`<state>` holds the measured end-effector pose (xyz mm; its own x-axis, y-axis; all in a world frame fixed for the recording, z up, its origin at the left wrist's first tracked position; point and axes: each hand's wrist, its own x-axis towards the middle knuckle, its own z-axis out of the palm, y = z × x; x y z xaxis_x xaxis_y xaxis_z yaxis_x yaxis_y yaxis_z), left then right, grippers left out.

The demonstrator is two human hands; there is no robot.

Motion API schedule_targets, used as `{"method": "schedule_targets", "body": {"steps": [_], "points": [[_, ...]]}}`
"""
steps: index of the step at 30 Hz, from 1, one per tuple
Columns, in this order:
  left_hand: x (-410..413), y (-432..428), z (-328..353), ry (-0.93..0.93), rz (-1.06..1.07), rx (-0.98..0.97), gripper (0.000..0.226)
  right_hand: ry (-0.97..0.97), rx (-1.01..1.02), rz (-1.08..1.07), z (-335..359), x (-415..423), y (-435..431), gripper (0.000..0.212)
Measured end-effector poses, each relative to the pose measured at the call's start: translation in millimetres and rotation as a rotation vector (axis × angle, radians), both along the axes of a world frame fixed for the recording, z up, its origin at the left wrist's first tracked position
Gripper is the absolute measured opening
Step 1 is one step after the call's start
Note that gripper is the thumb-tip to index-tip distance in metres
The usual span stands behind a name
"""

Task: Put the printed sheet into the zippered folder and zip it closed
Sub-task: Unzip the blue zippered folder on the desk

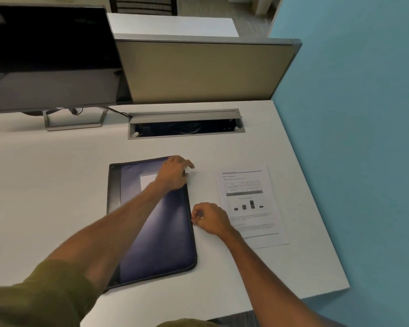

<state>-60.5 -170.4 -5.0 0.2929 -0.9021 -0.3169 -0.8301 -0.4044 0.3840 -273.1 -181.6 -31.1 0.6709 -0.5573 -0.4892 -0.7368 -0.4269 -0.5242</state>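
The flat dark-blue zippered folder [161, 232] with black edging lay on the white desk [57, 185], my left hand [174, 172] pressing its far right corner, fingers loosely spread. My right hand [209, 218] pinched what seemed the small metal zipper pull [192, 220] on its right edge. The white printed sheet [250, 204] lay flat just right.

A dark monitor [50, 55] stands on the white desk [57, 173] beside an open cable tray [185, 128].

Your left hand [175, 172] pressed the far right corner of the dark zippered folder [156, 232] on the white desk [57, 185]. Your right hand [209, 218] pinched the zipper pull [192, 220]; the printed sheet [252, 204] lay just beside it.
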Motion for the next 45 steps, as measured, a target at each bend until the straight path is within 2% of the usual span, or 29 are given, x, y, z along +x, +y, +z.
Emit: {"method": "schedule_targets", "body": {"steps": [5,8,14,18,22,28,32,41,45], "points": [[-52,46,-18,0.004,-0.148,0.028,0.032,-0.025,-0.071,-0.034,0,-5,9,0.016],[-64,70,-22,-0.057,-0.205,0.097,0.037,-0.054,-0.105,-0.067,-2,-11,16,0.019],[-72,96,-11,-0.175,-0.314,0.101,0.045,-0.135,-0.152,-0.13,-4,-23,32,0.02],[-76,102,-9,-0.28,-0.362,0.145,0.059,-0.144,-0.161,-0.107,-3,-26,40,0.021],[-80,102,-6,-0.332,-0.366,0.165,0.063,-0.143,-0.163,-0.072,-2,-33,45,0.02],[-81,99,-2,-0.322,-0.39,0.156,0.057,-0.154,-0.19,-0.047,-4,-47,51,0.015],[-79,97,1,-0.273,-0.383,0.16,0.045,-0.164,-0.186,-0.022,-4,-57,51,0.012],[-82,93,4,-0.247,-0.307,0.19,0.05,-0.119,0.023,0.089,-9,-90,61,0.011],[-84,89,7,-0.255,-0.276,0.225,0.049,-0.128,0.113,0.014,-9,-97,71,0.008]]}}
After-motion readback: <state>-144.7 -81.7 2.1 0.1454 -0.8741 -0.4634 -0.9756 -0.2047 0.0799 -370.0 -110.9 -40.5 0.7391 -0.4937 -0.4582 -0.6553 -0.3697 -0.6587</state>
